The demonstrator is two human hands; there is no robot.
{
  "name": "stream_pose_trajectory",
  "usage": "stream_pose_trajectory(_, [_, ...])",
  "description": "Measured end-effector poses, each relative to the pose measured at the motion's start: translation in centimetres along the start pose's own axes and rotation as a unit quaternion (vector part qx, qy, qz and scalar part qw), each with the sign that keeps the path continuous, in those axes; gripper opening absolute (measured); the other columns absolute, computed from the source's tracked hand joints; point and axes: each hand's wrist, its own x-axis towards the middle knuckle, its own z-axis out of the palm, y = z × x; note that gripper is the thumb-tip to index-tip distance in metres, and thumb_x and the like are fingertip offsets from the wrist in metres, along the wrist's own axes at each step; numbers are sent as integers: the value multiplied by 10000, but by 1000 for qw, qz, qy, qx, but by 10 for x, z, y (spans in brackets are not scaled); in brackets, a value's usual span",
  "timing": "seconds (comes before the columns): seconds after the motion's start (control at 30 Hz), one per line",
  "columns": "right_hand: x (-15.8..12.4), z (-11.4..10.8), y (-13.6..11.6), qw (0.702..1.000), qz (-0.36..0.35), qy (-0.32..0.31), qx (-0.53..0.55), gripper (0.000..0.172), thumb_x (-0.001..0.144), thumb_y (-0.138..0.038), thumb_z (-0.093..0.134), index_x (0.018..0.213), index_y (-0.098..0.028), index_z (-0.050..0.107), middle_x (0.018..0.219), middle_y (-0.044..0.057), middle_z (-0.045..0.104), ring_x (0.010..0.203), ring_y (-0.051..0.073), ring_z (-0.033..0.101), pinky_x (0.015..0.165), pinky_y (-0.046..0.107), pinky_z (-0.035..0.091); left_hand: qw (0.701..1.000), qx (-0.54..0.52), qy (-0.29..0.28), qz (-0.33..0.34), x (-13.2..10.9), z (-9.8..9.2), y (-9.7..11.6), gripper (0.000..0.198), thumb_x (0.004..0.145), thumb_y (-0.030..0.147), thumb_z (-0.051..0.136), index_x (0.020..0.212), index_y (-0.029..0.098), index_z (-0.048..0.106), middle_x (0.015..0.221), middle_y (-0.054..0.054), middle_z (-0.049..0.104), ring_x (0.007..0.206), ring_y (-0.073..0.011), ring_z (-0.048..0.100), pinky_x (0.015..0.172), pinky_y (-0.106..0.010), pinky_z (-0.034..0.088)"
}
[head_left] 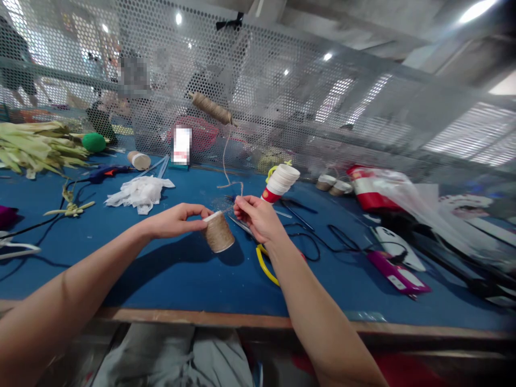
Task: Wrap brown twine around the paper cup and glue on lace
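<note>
The left hand grips the rim of a cup wrapped in twine, just above the blue table. Beside it, the right hand pinches the string that hangs from the spool.

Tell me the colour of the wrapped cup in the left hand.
Cup: tan-brown twine wrap, white rim; head view.

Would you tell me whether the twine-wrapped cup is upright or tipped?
Tipped: the left hand holds the twine-wrapped cup slanted, white rim up-left, base down-right.
</note>
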Motion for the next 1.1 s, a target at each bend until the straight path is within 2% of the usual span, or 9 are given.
stream_pose_trajectory(0.77, [-1,7,13,998,20,-27,-54,295,579,-402,662,620,-148,519,554,-35,528,490,59,467,496,206,364,999,-21,-2,30,-1,1,7,178,806,283,430,766,124,500,1047,-83,562,1043,-173,471,922,-308,333])
stream_pose_trajectory(0.97, [-4,12,18,995,11,-36,-91,287,632,-433,600,665,-170,490,568,-53,494,495,70,439,472,206,328,999,-13,-4,34,-1,2,7,176,812,276,418,781,126,504,1076,-89,551,1039,-174,472,916,-300,340])
stream_pose_trajectory(1.1, [-4,13,23,987,-22,-39,-154,279,693,-448,523,688,-172,490,574,-42,488,523,89,433,510,224,336,999,-3,-5,46,-2,2,8,175,815,265,414,774,121,504,1077,-91,547,1047,-173,466,921,-285,332])
